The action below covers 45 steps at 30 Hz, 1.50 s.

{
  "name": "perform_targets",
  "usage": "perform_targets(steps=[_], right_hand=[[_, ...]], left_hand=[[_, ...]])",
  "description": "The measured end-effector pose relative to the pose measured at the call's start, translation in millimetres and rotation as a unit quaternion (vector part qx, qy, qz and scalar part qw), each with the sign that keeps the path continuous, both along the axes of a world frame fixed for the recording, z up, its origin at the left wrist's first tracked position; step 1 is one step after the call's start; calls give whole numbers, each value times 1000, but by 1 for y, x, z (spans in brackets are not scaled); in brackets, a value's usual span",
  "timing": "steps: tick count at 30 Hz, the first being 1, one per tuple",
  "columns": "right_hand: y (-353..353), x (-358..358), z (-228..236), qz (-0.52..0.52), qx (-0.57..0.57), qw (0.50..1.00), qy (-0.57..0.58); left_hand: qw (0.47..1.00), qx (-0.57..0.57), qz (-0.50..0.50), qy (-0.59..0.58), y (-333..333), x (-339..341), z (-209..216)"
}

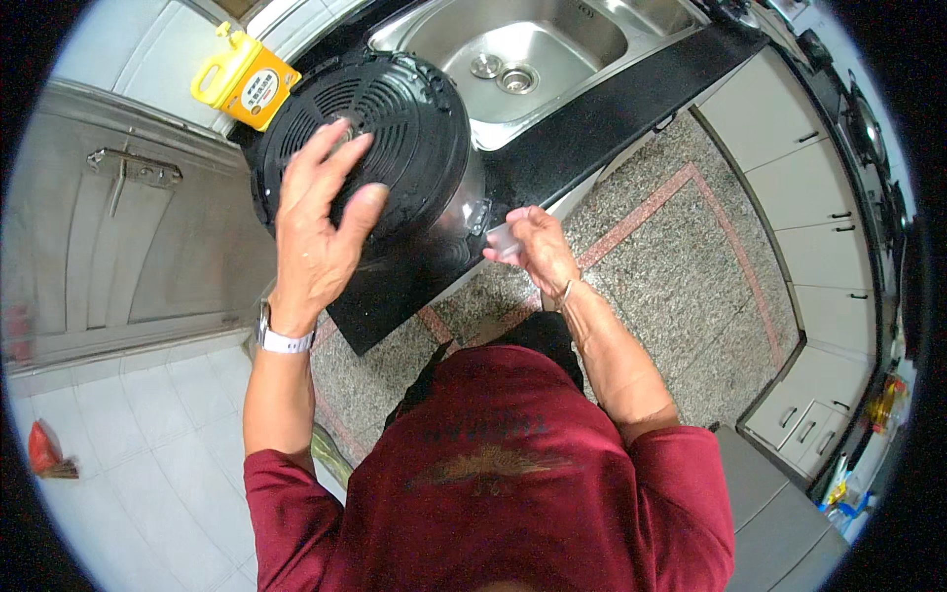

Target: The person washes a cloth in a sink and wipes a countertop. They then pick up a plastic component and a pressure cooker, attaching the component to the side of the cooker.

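A round black appliance (pixel 414 109) lies tipped on its side on the dark countertop (pixel 592 128), its vented underside facing up. My left hand (pixel 321 212) rests spread flat on that underside, fingers apart, holding it steady. My right hand (pixel 533 242) is at the appliance's lower right side, near a small metal bracket (pixel 480 215), pinching a small pale piece (pixel 503 240) between the fingers. A white watch is on my left wrist.
A steel sink (pixel 523 44) lies just beyond the appliance. A yellow plastic jug (pixel 247 81) stands at the counter's left end. White cabinets with dark handles (pixel 809 197) line the right. Speckled stone floor lies below the counter, white tiles at the left.
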State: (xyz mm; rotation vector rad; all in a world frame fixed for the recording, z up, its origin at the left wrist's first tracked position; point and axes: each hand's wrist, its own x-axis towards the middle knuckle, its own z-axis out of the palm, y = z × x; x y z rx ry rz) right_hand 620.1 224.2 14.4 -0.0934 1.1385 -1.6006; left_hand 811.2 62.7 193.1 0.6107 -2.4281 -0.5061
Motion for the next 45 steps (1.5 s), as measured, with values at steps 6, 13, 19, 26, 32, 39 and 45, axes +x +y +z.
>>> perform_targets(steps=[6,13,19,26,32,39,45], right_hand=[[-9,10,16,41,58,992,103],[-20,11,23,33,62,996,47],[-24,-2,10,36,5,999,-28],[-26,9,14,108,-25,992,-66],[-22,4,24,159,-17,987,-33],[-32,-29,78,238,-106,965,12],[-49,-45,140,346,-31,926,150]], left_hand=[[961,-91,257,-48,-43,35,-16],[945,155,284,50,-41,33,-25],[953,131,254,101,-49,46,-35],[947,172,247,109,-49,67,-34],[933,214,240,163,-50,86,-36],[858,327,264,295,-34,119,-78],[786,389,227,423,-16,124,-124]])
